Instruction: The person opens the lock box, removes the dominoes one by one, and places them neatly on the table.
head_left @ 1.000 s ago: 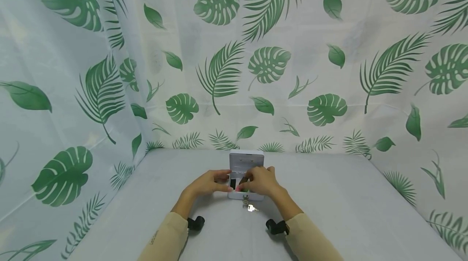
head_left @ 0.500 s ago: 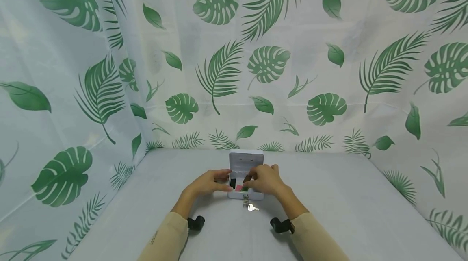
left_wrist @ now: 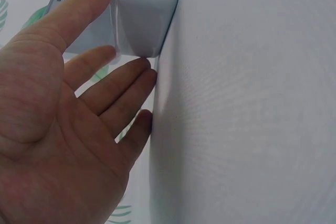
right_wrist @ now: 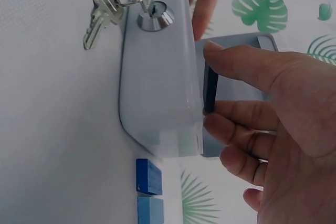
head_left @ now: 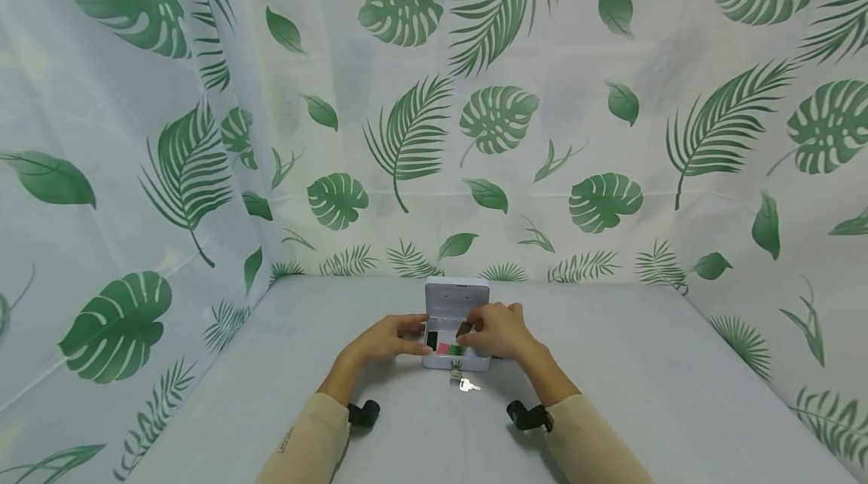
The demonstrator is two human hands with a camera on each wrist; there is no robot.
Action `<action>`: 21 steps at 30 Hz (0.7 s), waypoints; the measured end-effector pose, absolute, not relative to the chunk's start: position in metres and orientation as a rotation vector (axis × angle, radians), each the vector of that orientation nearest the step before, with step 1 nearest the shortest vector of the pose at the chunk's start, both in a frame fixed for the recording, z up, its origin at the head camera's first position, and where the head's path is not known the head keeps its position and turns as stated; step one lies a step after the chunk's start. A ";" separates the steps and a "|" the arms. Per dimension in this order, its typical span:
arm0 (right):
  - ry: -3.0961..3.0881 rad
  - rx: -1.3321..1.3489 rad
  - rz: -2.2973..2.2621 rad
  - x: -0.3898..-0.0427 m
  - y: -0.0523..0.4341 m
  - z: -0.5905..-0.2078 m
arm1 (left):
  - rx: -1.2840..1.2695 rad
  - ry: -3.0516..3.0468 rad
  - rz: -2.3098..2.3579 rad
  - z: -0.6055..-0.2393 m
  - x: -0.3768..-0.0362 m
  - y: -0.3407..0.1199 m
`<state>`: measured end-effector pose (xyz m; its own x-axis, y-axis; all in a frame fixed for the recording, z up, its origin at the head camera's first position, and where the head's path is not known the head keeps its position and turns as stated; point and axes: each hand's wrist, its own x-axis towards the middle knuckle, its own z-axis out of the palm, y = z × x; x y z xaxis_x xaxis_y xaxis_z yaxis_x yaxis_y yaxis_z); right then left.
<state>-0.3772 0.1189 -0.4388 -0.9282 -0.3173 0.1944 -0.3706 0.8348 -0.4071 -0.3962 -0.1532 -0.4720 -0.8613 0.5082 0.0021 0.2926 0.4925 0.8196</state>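
Observation:
A small pale cash box (head_left: 437, 363) stands with its lid (head_left: 457, 300) raised. At its left side, my left hand (head_left: 380, 339) has the thumb on the front rim and mostly straight fingers along the side. Over the right part of the box, my right hand (head_left: 500, 332) pinches a dark rectangular block (right_wrist: 211, 88) between thumb and fingers. Inside lie a black block (head_left: 432, 341) at the left, then a pink block (head_left: 443, 349) and a green block (head_left: 455, 350) side by side near the front. The right hand hides the box's right interior.
Metal keys (right_wrist: 102, 11) hang on a ring from the front lock (right_wrist: 156, 17). By the box's right side, a dark blue block (right_wrist: 148, 177) and a light blue block (right_wrist: 150, 211) lie on the white-covered table (head_left: 434, 439). Leaf-print curtains (head_left: 515, 190) surround the table.
Still holding the dark block, my right hand has shifted right across the box, uncovering the pink and green blocks. The left hand has stayed in place.

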 end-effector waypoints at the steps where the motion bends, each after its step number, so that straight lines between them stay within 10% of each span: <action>1: -2.896 0.542 0.679 -0.377 0.120 -0.438 | 0.686 2.496 1.306 -0.472 -0.396 -0.153; 21: -2.903 0.578 0.719 -0.379 0.133 -0.430 | 0.668 2.513 1.290 -0.471 -0.395 -0.152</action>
